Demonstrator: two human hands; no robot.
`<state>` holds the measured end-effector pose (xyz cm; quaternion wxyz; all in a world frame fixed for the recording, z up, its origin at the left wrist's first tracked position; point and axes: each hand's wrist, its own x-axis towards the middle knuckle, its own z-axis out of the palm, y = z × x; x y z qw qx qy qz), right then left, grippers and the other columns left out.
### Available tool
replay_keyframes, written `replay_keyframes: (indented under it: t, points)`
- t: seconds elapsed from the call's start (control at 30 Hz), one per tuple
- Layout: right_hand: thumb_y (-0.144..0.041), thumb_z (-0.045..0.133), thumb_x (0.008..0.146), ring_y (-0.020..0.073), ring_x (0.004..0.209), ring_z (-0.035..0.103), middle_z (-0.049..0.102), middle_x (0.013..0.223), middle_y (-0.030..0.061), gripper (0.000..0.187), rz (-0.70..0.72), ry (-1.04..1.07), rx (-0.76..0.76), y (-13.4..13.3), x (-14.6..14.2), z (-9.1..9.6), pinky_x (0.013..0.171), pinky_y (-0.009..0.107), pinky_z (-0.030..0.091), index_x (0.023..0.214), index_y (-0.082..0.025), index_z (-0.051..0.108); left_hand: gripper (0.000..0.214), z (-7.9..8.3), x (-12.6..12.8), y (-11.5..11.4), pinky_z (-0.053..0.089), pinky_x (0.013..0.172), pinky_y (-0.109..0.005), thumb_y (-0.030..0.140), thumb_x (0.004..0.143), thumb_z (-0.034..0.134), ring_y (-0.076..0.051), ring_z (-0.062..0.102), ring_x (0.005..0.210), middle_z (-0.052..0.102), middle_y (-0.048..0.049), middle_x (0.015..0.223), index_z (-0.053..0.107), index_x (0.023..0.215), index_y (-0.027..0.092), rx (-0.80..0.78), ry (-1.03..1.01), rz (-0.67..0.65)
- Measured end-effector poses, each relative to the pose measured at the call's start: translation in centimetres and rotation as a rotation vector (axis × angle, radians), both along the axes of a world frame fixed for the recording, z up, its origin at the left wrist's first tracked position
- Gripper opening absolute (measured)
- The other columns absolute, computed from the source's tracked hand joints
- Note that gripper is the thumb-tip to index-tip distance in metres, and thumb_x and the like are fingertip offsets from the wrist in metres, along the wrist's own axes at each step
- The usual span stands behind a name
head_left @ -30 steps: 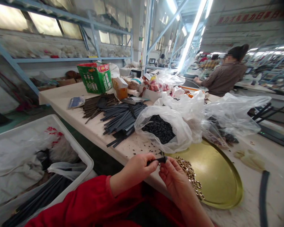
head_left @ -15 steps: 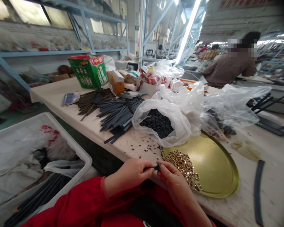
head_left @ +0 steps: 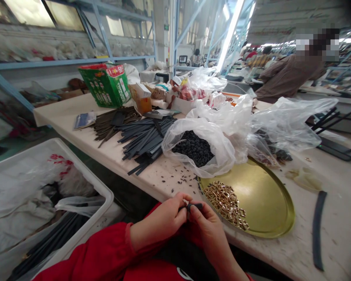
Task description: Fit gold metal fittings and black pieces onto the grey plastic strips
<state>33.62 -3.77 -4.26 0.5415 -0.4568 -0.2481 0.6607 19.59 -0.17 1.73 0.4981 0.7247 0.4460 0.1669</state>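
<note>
Close to my body, at the table's front edge, both hands pinch a short dark strip [head_left: 196,207]. My left hand [head_left: 166,219] is closed on its left end, with the fingertips bunched together. My right hand [head_left: 208,226] grips the other end between thumb and fingers. Fingers cover much of the strip, and whether a metal piece is on it is too small to tell. Just right of my hands, a pile of gold-coloured metal buckles [head_left: 226,203] lies on a round gold tray [head_left: 266,195]. Behind them, a clear plastic bag [head_left: 222,156] holds small black pieces [head_left: 193,150].
Dark flat strips [head_left: 144,134] and brownish strips [head_left: 111,121] lie fanned on the table [head_left: 76,102]. A green box [head_left: 105,86] stands behind. One loose strip [head_left: 318,230] lies right. A white bin [head_left: 107,195] is at left. A person [head_left: 292,76] is beyond the table.
My hands have shifted their grip, and my right fingers now curl over the strip with more of it showing there. The person in the background leans further right. The view has tilted slightly.
</note>
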Motion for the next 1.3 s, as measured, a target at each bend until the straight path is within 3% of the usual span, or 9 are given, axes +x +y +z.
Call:
replay_keyframes:
  t: [0.13, 0.27, 0.4, 0.67, 0.93, 1.07, 1.17, 1.23, 1.3]
  points:
    - [-0.05, 0.062, 0.074, 0.0141, 0.069, 0.053, 0.063, 0.073, 0.0012, 0.033, 0.002, -0.073, 0.04, -0.4, 0.1, 0.2, 0.067, 0.025, 0.043, 0.084, -0.019, 0.066, 0.025, -0.6, -0.4, 0.4, 0.04, 0.057, -0.021, 0.019, 0.082, 0.041, -0.012, 0.054, 0.061, 0.06, 0.0004, 0.069, 0.042, 0.106, 0.014, -0.104, -0.04, 0.055]
    - [-0.045, 0.065, 0.073, 0.0128, 0.067, 0.053, 0.063, 0.075, 0.0001, 0.024, 0.04, 0.144, -0.038, -0.6, 0.2, 0.8, 0.065, 0.025, 0.044, 0.08, -0.022, 0.064, 0.025, -0.7, -0.7, 0.3, 0.038, 0.05, -0.02, 0.027, 0.081, 0.045, -0.012, 0.055, 0.059, 0.062, -0.0009, 0.074, 0.044, 0.103, 0.015, -0.188, -0.043, 0.081]
    - [-0.039, 0.07, 0.07, 0.0094, 0.062, 0.049, 0.059, 0.069, -0.0021, 0.027, 0.2, 0.243, -0.108, -0.6, 0.2, 0.8, 0.06, 0.021, 0.04, 0.09, -0.022, 0.062, 0.021, -0.6, -0.8, 0.2, 0.038, 0.057, -0.02, 0.03, 0.08, 0.05, -0.013, 0.057, 0.067, 0.064, -0.001, 0.078, 0.049, 0.096, 0.016, -0.103, 0.007, 0.105]
    - [-0.035, 0.075, 0.063, 0.0104, 0.06, 0.042, 0.051, 0.062, -0.0029, 0.029, 0.385, 0.25, -0.145, -0.4, 0.4, 0.9, 0.056, 0.021, 0.033, 0.071, -0.019, 0.053, 0.026, -1.1, -1.4, 0.1, 0.031, 0.053, -0.022, 0.041, 0.075, 0.057, -0.014, 0.051, 0.063, 0.061, -0.0015, 0.073, 0.056, 0.08, 0.016, 0.075, 0.242, 0.105]
    - [-0.03, 0.076, 0.063, 0.0103, 0.063, 0.044, 0.049, 0.067, -0.0039, 0.033, 0.343, 0.311, -0.104, -1.0, 0.5, 0.9, 0.059, 0.021, 0.034, 0.066, -0.019, 0.044, 0.019, -0.3, -1.4, -0.6, 0.038, 0.062, -0.023, 0.034, 0.078, 0.055, -0.016, 0.056, 0.074, 0.065, -0.0027, 0.084, 0.061, 0.086, 0.017, -0.018, 0.142, 0.094]
    - [-0.035, 0.071, 0.069, 0.0099, 0.06, 0.044, 0.049, 0.063, -0.0045, 0.033, 0.215, 0.16, -0.048, -1.0, 0.4, 0.6, 0.058, 0.022, 0.037, 0.063, -0.019, 0.042, 0.021, 0.2, -1.7, -1.0, 0.04, 0.061, -0.021, 0.031, 0.078, 0.056, -0.013, 0.055, 0.071, 0.064, -0.0031, 0.083, 0.058, 0.089, 0.014, -0.275, -0.089, 0.102]
    - [-0.039, 0.072, 0.066, 0.0102, 0.055, 0.045, 0.051, 0.062, -0.0065, 0.034, 0.102, -0.053, -0.012, -0.9, 0.4, 0.4, 0.053, 0.022, 0.037, 0.079, -0.024, 0.045, 0.02, 0.3, -1.7, -1.1, 0.04, 0.059, -0.02, 0.027, 0.077, 0.055, -0.011, 0.054, 0.067, 0.062, -0.0032, 0.08, 0.056, 0.091, 0.011, -0.414, -0.203, 0.119]
    - [-0.044, 0.067, 0.069, 0.0103, 0.051, 0.043, 0.049, 0.061, -0.0068, 0.037, 0.144, -0.204, 0.019, -1.0, 0.6, 0.1, 0.047, 0.021, 0.034, 0.092, -0.025, 0.046, 0.02, 0.3, -1.6, -1.2, 0.04, 0.059, -0.021, 0.026, 0.077, 0.055, -0.011, 0.053, 0.067, 0.062, -0.0036, 0.08, 0.055, 0.091, 0.011, -0.438, -0.2, 0.113]
    - [-0.047, 0.058, 0.075, 0.0105, 0.048, 0.04, 0.046, 0.057, -0.0061, 0.031, 0.243, -0.372, 0.073, -1.1, 0.7, -0.2, 0.044, 0.022, 0.031, 0.09, -0.022, 0.048, 0.019, 0.2, -1.6, -1.2, 0.041, 0.06, -0.022, 0.025, 0.078, 0.054, -0.011, 0.054, 0.066, 0.061, -0.0036, 0.079, 0.055, 0.091, 0.011, -0.455, -0.17, 0.097]
